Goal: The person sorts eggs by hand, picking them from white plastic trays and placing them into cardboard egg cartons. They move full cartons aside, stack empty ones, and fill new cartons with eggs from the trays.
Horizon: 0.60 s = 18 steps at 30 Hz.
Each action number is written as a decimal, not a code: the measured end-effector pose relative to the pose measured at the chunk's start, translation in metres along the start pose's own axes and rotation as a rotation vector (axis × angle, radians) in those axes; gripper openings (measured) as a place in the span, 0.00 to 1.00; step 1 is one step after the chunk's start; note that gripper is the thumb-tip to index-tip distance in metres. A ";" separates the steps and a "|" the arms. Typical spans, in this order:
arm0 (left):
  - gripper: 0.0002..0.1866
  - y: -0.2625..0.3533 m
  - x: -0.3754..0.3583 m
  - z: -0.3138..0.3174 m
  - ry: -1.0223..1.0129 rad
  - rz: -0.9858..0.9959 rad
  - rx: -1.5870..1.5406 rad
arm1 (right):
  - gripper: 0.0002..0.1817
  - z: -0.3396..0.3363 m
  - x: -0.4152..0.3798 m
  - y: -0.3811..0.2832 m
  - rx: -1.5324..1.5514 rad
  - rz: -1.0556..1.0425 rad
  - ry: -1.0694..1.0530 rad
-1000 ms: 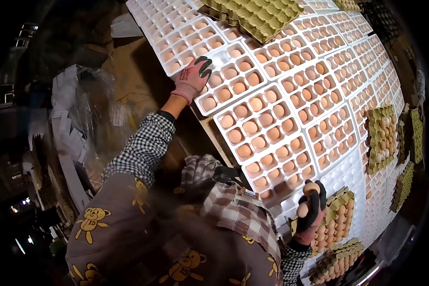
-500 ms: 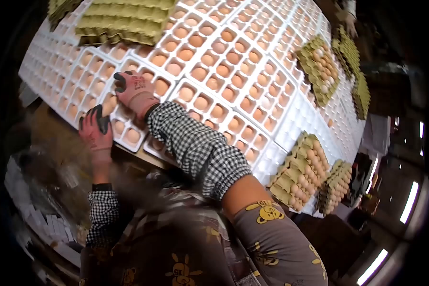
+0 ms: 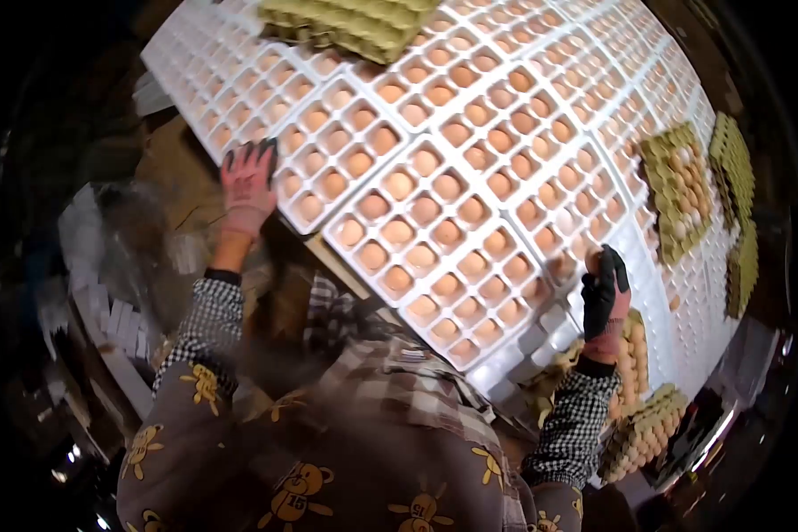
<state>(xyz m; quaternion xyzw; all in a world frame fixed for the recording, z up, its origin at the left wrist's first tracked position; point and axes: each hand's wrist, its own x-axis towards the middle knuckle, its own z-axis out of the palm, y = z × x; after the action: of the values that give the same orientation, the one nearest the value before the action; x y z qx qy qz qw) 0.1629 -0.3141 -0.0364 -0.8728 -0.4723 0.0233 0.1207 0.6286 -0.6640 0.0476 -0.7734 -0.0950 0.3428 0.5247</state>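
Observation:
Both my hands wear pink gloves with dark fingertips. My left hand [image 3: 250,188] lies with fingers stretched out at the front edge of a white plastic egg tray [image 3: 305,231], touching its left side. Brown eggs [image 3: 334,183] sit in that tray's cells. To the right, my right hand [image 3: 605,303] is closed, with a brown egg [image 3: 593,258] at its fingertips, above the tray edge. Its palm side is partly hidden. Between my hands, another white tray [image 3: 377,288] is filled with brown eggs.
Several more egg-filled white trays spread across the table. A stack of olive pulp trays [image 3: 350,25] lies on them at the back. Pulp trays with eggs [image 3: 676,197] stand at right, another [image 3: 643,436] at lower right. Cardboard [image 3: 179,168] and plastic wrap lie below left.
My right hand has moved from the left tray far to the right and now has an egg at its fingertips. My left hand has opened flat at the tray edge. The view has shifted.

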 end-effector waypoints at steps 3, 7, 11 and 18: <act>0.32 0.024 -0.022 -0.004 0.063 -0.123 -0.221 | 0.23 -0.050 0.022 -0.001 -0.114 -0.155 0.161; 0.25 0.109 -0.049 -0.004 0.102 0.038 -0.525 | 0.28 -0.090 0.087 0.014 -0.810 -0.415 0.392; 0.24 0.250 -0.065 -0.084 0.103 0.221 -0.805 | 0.30 -0.118 0.090 0.015 -0.580 -0.297 0.050; 0.34 0.476 -0.116 -0.162 -0.866 0.295 -1.503 | 0.21 -0.278 -0.113 0.134 -0.242 -0.227 0.873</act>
<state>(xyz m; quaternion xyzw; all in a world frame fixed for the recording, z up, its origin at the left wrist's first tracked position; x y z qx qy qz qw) 0.5130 -0.6907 0.0015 -0.6880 -0.2493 0.0507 -0.6796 0.6908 -0.9870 0.0387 -0.8856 0.0113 -0.0879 0.4559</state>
